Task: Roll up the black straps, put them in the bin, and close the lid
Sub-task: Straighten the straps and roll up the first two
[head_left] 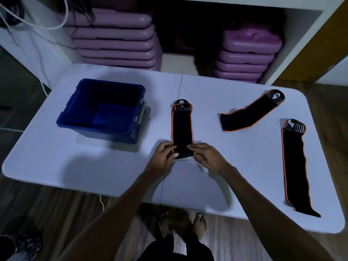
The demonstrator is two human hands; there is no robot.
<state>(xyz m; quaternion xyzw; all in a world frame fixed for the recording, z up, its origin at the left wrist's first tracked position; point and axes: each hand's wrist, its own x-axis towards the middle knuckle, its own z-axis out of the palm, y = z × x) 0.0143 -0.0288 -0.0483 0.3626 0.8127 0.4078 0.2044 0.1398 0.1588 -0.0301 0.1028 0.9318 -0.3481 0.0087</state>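
Surface (56, 157), white and wide, carries everything. Far left on it sits the open blue bin (82, 127), no lid on top. Two black straps lie flat at the right, one long (295, 166) along the edge, one (250, 113) farther back. The middle strap (182, 129) runs away from the person; its near end is pinched between the left hand (165, 153) and right hand (207, 155), fingers clamped on both corners.

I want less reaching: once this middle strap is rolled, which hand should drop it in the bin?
Left, probably. The blue bin sits open on the left hand's side of the middle strap; the right hand would have to cross over.
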